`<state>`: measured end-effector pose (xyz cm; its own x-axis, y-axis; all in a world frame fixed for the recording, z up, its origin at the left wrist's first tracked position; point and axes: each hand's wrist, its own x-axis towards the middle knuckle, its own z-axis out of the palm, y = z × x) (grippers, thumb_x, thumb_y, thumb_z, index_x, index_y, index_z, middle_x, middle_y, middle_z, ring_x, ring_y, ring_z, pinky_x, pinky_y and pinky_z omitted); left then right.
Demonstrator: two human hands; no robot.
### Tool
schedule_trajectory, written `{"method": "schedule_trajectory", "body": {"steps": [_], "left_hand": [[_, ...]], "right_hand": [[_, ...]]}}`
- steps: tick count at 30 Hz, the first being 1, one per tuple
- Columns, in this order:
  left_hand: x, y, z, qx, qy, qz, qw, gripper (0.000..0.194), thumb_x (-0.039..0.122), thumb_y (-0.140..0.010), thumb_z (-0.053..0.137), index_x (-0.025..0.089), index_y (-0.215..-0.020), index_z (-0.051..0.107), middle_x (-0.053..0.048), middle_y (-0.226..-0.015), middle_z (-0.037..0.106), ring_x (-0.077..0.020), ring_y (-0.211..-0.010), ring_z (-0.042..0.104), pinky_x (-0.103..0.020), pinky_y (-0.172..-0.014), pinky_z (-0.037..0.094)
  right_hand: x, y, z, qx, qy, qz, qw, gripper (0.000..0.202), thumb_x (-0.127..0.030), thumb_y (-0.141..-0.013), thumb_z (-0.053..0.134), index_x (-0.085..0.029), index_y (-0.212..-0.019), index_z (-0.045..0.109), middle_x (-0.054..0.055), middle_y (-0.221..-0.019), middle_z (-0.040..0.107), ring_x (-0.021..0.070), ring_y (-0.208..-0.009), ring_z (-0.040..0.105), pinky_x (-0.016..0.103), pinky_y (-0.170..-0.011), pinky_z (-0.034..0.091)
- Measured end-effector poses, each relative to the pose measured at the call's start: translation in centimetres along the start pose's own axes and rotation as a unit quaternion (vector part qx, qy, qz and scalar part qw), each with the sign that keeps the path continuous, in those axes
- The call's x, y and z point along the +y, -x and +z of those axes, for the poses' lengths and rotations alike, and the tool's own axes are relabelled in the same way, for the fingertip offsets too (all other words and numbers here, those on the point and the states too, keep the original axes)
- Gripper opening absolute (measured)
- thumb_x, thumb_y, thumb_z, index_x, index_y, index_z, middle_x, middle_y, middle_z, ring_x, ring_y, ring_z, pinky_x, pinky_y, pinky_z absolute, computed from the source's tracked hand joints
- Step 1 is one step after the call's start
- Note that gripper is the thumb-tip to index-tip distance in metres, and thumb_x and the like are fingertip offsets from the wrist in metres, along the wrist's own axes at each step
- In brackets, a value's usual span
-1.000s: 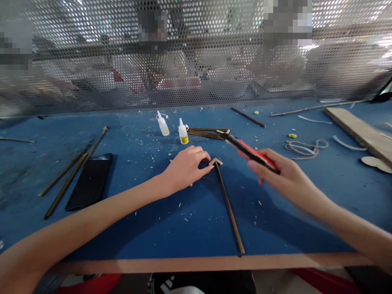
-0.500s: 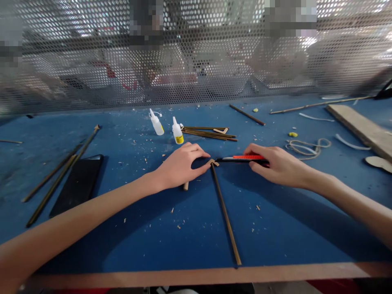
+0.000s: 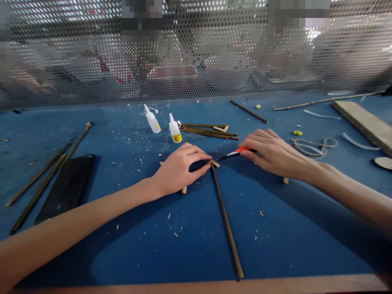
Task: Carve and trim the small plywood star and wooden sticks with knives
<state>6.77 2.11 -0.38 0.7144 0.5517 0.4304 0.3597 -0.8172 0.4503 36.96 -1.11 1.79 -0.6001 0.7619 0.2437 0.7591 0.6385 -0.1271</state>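
My left hand (image 3: 183, 168) pinches a small angled wooden piece (image 3: 214, 163) between thumb and fingertips. That piece sits at the upper end of a thin brown stick (image 3: 227, 220), which lies on the blue table and runs toward the front edge. Closed round a red and black craft knife (image 3: 241, 150) is my right hand (image 3: 266, 151). The blade points left and its tip is just right of the wooden piece, with a small gap. Another bit of wood (image 3: 184, 190) shows partly from under my left hand.
Two glue bottles (image 3: 152, 119) (image 3: 175, 130) stand behind my left hand, beside a bundle of sticks (image 3: 208, 131). A black phone (image 3: 67, 183) and long sticks (image 3: 39, 190) lie left. String (image 3: 312, 148) and a wooden board (image 3: 364, 122) are right. Perforated metal (image 3: 196, 61) rises behind.
My right hand has shifted its grip over the knife, covering more of the red handle, and the knife now slants down to the left. My left hand keeps its hold. The view has shifted slightly.
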Motion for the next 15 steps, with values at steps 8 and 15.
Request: {"method": "schedule_trajectory", "body": {"steps": [8, 15], "left_hand": [[0.0, -0.1, 0.0, -0.008, 0.0, -0.002, 1.0, 0.022, 0.024, -0.099, 0.059, 0.016, -0.117, 0.071, -0.006, -0.11, 0.07, -0.0207, -0.105, 0.058, -0.038, -0.098, 0.049], [-0.3, -0.3, 0.0, -0.042, -0.011, -0.005, 0.999, 0.027, 0.025, -0.101, 0.056, 0.023, -0.124, 0.07, -0.005, -0.116, 0.067, -0.021, -0.111, 0.054, -0.039, -0.101, 0.046]], "right_hand": [[0.3, -0.6, 1.0, -0.019, -0.033, -0.021, 0.999, 0.023, -0.032, -0.106, 0.039, -0.024, -0.112, 0.061, 0.004, -0.108, 0.068, 0.0198, -0.094, 0.056, 0.035, -0.085, 0.036], [-0.2, -0.6, 1.3, -0.008, -0.015, -0.018, 1.0, 0.024, -0.032, -0.106, 0.04, -0.024, -0.111, 0.062, 0.005, -0.106, 0.069, 0.021, -0.093, 0.056, 0.036, -0.085, 0.036]]}}
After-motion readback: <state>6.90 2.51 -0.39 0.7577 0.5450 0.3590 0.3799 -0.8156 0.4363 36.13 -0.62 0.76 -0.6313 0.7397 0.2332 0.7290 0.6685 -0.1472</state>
